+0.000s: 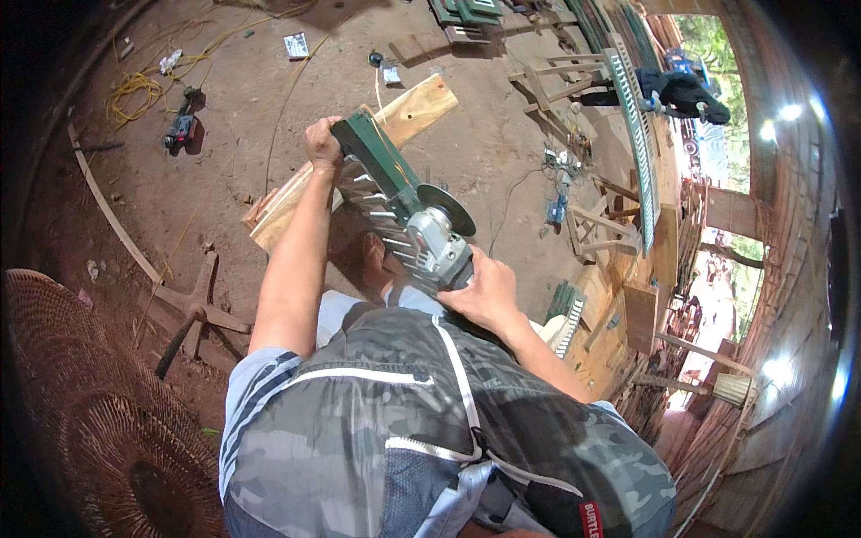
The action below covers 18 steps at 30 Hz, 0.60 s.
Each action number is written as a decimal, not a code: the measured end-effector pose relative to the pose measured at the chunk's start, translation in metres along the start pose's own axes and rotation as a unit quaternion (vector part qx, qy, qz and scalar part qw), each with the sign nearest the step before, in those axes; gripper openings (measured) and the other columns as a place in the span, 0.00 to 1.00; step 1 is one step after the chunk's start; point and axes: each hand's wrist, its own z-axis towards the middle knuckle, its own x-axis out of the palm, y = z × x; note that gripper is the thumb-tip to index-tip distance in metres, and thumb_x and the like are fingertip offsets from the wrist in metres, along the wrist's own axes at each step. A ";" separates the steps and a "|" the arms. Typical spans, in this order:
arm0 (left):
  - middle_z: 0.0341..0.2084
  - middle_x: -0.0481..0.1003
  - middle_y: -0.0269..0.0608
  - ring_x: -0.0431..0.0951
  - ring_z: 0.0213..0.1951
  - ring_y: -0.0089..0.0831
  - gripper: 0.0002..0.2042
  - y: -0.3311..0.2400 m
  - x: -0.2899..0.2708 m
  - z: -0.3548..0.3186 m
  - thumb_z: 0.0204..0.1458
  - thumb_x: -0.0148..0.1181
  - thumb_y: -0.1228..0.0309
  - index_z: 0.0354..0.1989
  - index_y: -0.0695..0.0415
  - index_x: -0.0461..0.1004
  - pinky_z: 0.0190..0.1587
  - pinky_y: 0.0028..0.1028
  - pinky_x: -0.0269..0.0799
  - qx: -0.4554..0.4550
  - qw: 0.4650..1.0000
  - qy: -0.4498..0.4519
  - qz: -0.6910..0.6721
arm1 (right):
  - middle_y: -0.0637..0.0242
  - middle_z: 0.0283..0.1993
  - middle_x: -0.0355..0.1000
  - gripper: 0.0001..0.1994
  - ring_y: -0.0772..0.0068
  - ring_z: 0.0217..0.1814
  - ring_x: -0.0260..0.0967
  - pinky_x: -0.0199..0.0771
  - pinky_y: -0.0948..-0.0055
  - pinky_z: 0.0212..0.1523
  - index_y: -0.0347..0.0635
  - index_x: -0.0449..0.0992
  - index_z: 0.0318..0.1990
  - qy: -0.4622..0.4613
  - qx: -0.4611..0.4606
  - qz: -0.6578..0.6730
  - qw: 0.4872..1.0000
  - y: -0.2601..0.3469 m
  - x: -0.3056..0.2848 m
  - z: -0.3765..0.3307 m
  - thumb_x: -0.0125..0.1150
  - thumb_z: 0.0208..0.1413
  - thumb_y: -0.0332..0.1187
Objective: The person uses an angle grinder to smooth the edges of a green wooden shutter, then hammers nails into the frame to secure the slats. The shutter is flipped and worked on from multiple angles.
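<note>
My left hand (pixel 324 146) is closed around the far end of a dark green metal bar (pixel 375 163) with a row of pale prongs along its near side. An angle grinder (pixel 437 244) is gripped in my right hand (pixel 489 294), close to my body. Its round disc (pixel 451 208) is beside the bar's near end; I cannot tell whether they touch. The bar lies over a wooden beam (pixel 421 109), and other planks (pixel 285 213) lie near my left forearm. My right palm hides part of the grinder's body.
A large fan (pixel 117 421) stands at lower left, next to a star-shaped wooden base (pixel 197 309). A power tool (pixel 182 121) and a coiled yellow cord (pixel 134 97) lie on the dirt floor. To the right, a person (pixel 677 94) is by a long slotted rail (pixel 635 134) on wooden trestles.
</note>
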 end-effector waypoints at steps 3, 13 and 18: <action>0.34 0.85 0.41 0.84 0.37 0.44 0.05 0.001 -0.005 -0.008 0.55 0.57 0.73 0.31 0.52 0.79 0.45 0.41 0.74 -0.009 1.000 0.001 0.007 | 0.44 0.37 0.81 0.33 0.40 0.42 0.81 0.81 0.50 0.45 0.37 0.78 0.52 -0.047 -0.001 0.004 0.999 -0.009 0.002 -0.017 0.79 0.35 0.43; 0.31 0.85 0.44 0.85 0.33 0.45 0.06 -0.004 -0.011 -0.001 0.54 0.56 0.75 0.30 0.54 0.80 0.37 0.41 0.78 0.016 1.000 -0.008 -0.017 | 0.47 0.34 0.81 0.33 0.42 0.39 0.82 0.82 0.54 0.42 0.38 0.78 0.51 -0.031 -0.016 0.014 0.999 -0.025 0.000 -0.030 0.81 0.35 0.44; 0.31 0.85 0.43 0.85 0.33 0.46 0.06 -0.013 -0.013 0.000 0.53 0.56 0.76 0.29 0.54 0.79 0.37 0.42 0.78 0.012 1.000 -0.018 0.011 | 0.48 0.39 0.82 0.35 0.43 0.44 0.82 0.81 0.56 0.47 0.40 0.77 0.55 0.012 0.030 0.007 0.999 -0.016 0.002 -0.022 0.80 0.35 0.42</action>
